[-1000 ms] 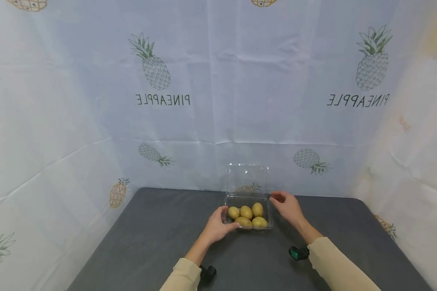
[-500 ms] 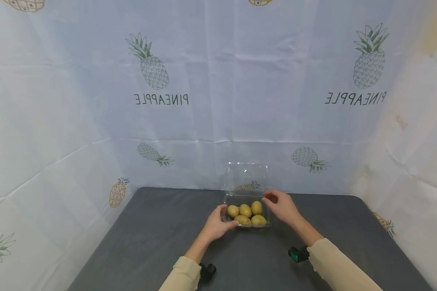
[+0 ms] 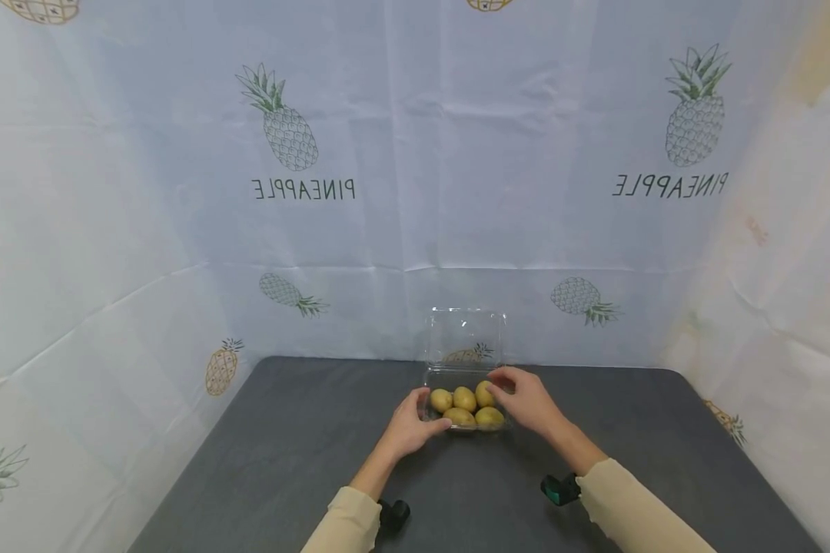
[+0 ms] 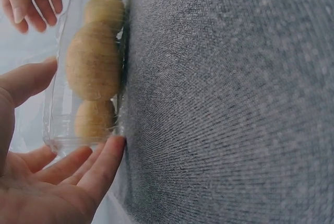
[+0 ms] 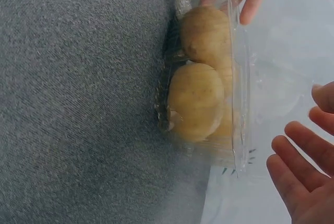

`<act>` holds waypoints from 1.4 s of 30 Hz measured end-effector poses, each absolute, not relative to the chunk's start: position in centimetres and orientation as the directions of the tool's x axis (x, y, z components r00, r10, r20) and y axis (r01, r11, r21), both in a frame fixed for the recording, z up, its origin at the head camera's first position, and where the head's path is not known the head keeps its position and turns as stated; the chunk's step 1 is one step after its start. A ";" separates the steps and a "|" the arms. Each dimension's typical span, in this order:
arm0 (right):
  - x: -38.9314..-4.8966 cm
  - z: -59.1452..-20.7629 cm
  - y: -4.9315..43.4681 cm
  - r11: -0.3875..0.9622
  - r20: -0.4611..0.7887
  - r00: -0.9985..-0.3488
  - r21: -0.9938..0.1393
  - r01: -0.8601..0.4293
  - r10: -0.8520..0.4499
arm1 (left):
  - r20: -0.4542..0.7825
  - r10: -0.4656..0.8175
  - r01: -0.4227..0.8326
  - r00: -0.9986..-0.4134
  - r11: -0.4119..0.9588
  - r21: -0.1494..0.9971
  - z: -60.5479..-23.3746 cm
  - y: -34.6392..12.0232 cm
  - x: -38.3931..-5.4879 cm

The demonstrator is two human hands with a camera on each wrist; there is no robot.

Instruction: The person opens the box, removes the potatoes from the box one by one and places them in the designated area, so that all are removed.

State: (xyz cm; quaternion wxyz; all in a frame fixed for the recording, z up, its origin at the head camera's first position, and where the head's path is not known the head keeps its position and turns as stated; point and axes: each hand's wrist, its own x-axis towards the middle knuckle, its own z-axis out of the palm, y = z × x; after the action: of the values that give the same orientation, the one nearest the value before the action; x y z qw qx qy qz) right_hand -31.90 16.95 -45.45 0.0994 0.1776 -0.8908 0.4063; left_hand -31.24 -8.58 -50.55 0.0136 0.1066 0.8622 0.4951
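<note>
Grey table point(image 3: 304, 461) carried the box point(image 5: 239, 98) of potatoes point(image 3: 464, 399); your left hand point(image 3: 406, 428) gripped the box's corner, your right hand point(image 3: 529, 399) hovered near, fingers loose. Steadying seemed your step; next probably called for gentle pinching.

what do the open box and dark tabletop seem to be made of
Box: probably clear, glossy plastic, as its edges glint and the potatoes show through its wall.
Tabletop: matt dark grey, perhaps woven fabric, given its fine thread-like grain; a textured coating is possible.
</note>
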 end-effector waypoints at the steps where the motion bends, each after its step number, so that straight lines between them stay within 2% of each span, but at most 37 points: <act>1: -31.9 -45.5 16.9 0.604 0.316 -0.918 -0.692 -0.395 -0.238 | 0.083 0.197 0.171 -0.977 0.486 0.857 -50.6 -8.6 -31.3; 14: -31.6 -46.4 15.6 0.605 0.261 -0.925 -0.700 -0.379 -0.277 | 0.088 0.188 0.171 -0.978 0.495 0.852 -50.7 -8.6 -31.4; 29: -32.0 -47.1 14.3 0.577 0.268 -0.879 -0.672 -0.464 -0.394 | 0.085 0.186 0.168 -0.979 0.496 0.852 -50.6 -8.7 -31.5; 42: -32.5 -47.5 13.6 0.622 0.198 -0.878 -0.639 -0.453 -0.436 | 0.088 0.187 0.171 -0.979 0.497 0.851 -50.3 -8.6 -31.2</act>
State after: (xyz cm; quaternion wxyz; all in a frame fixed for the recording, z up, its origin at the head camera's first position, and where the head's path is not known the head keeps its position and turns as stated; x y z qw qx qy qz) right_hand -32.45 13.56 -47.45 0.0119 0.2470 -0.9004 0.3579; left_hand -31.19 -8.62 -50.27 0.0079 0.1034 0.8651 0.4908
